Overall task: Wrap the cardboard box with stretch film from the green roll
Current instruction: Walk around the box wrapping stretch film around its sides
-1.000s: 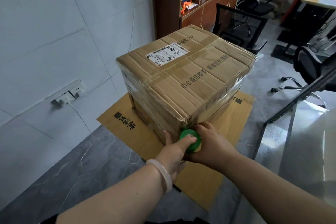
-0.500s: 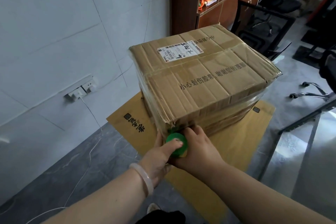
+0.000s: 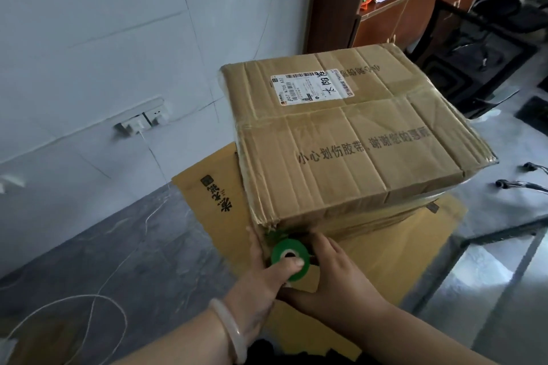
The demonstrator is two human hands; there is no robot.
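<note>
A large cardboard box (image 3: pixel 350 145) with a white shipping label and black printed characters stands on a flat yellow cardboard sheet (image 3: pixel 394 252). Clear film covers its sides. The green roll (image 3: pixel 290 258) sits upright against the box's near lower corner. My left hand (image 3: pixel 261 272) grips the roll, thumb pressed on its top end and fingers against the box's left face. My right hand (image 3: pixel 335 272) holds the roll from the right side. Green film bunches between the roll and the corner.
A white wall with a socket (image 3: pixel 142 123) and a thin white cable (image 3: pixel 112 275) lies to the left. Behind the box stand a wooden cabinet (image 3: pixel 385 3) and black office chairs (image 3: pixel 480 47). A glass panel with a dark frame (image 3: pixel 498 249) is at the right.
My view has shifted around the box toward its left side. Both hands and the green roll have stayed at the box's near lower corner, moving slightly left along it.
</note>
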